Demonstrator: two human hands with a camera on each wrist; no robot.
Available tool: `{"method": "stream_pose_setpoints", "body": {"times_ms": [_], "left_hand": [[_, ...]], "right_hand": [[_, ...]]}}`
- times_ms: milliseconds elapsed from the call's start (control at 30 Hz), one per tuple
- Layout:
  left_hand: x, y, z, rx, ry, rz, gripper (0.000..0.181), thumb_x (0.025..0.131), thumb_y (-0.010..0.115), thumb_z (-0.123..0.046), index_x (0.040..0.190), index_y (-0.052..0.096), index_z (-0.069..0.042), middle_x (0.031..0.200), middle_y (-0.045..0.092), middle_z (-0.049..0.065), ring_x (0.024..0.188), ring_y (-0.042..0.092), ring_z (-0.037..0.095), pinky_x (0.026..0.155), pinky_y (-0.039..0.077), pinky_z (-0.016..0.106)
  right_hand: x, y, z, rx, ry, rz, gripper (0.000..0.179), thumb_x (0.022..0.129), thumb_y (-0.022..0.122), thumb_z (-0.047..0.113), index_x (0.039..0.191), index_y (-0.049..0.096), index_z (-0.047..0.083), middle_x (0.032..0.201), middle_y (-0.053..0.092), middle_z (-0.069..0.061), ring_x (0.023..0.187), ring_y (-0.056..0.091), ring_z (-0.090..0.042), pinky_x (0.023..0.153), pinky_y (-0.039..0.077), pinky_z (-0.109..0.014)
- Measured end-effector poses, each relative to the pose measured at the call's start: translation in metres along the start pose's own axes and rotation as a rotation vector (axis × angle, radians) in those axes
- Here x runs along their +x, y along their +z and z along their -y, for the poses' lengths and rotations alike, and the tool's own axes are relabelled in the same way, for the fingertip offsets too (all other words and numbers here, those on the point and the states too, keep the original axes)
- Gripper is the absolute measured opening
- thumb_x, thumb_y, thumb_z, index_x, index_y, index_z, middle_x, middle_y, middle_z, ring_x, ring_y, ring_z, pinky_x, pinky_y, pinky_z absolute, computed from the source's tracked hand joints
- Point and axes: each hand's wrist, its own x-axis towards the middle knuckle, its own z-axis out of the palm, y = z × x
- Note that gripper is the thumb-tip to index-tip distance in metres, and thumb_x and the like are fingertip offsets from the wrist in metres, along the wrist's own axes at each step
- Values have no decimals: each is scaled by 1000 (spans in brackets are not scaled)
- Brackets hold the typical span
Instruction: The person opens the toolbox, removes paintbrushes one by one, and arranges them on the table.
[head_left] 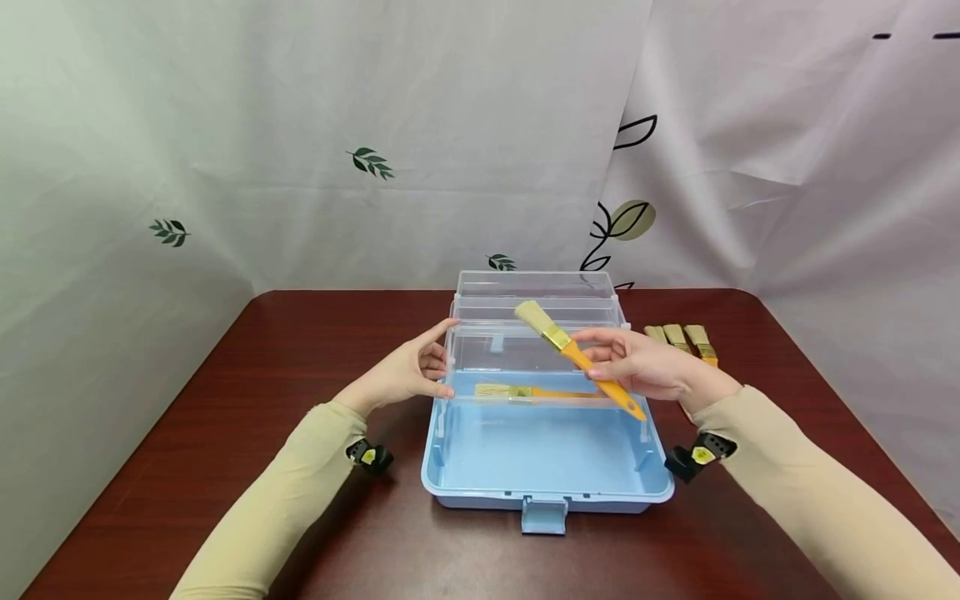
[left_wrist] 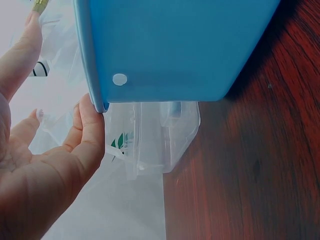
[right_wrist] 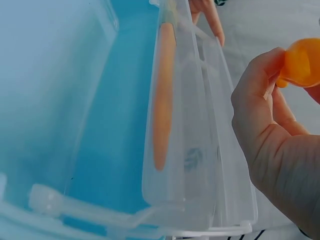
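My right hand [head_left: 637,360] pinches a paintbrush [head_left: 577,357] by its orange handle above the clear trays, its pale bristles slanting up and left. In the right wrist view the handle end [right_wrist: 302,62] shows between thumb and fingers. My left hand [head_left: 405,372] is at the left end of the trays, thumb and index finger spread against their edges. From the left wrist, fingertips [left_wrist: 92,112] touch beside the blue box's rim. Another paintbrush [head_left: 517,392] lies lengthwise in the front clear tray [right_wrist: 200,187], bristles to the left.
The light-blue toolbox [head_left: 540,454] stands with its tiered clear trays raised over the back and its front latch [head_left: 544,517] hanging down. Right of it, several paintbrushes [head_left: 677,337] lie on the dark red table [head_left: 315,333], partly hidden by my right hand. White patterned cloth hangs behind.
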Motion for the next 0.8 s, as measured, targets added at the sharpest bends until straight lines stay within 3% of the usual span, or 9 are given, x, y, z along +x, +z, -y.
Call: {"method": "stream_pose_setpoints", "body": {"times_ms": [300,800], "left_hand": [[-1,0,0,12,-4,-2,102,74,80,-7,152,18,-23,107,49,16,95,54,22,90,48,33],[-1,0,0,-1,-14,-2,102,73,80,-7,152,18,-24,107,49,16,94,54,22,88,49,32]], "right_hand": [[-15,-7,-7,2,-12,-49,38,93,56,2,121,53,26,101,63,1,80,61,-13,74,54,-24],[-38,-21,-20,137,-55,-85,36,95,51,-1,121,53,24,100,65,5,82,60,-9,74,53,-24]]}}
